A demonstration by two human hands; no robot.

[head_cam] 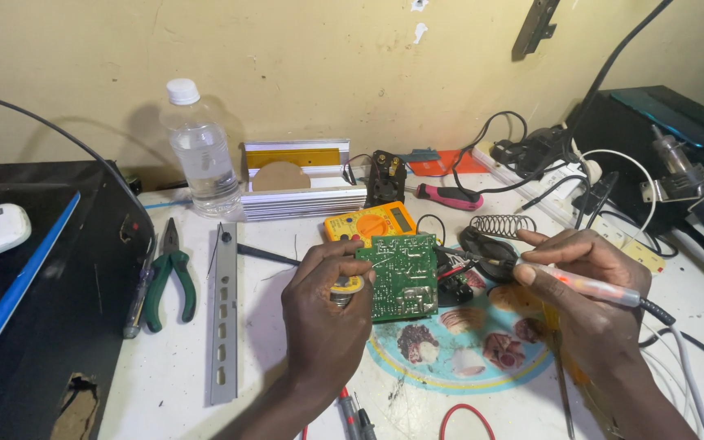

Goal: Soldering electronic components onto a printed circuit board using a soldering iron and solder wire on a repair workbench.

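Green circuit board [403, 277] propped on the white worktop [173, 375], clear plastic bottle [200, 151] far behind-left of it, yellow multimeter [371, 222] just behind, left hand [325, 314] curled shut on a solder spool [345, 288] beside the board, right hand [584, 289] pinching a soldering iron [588, 285], tip toward the board's right edge
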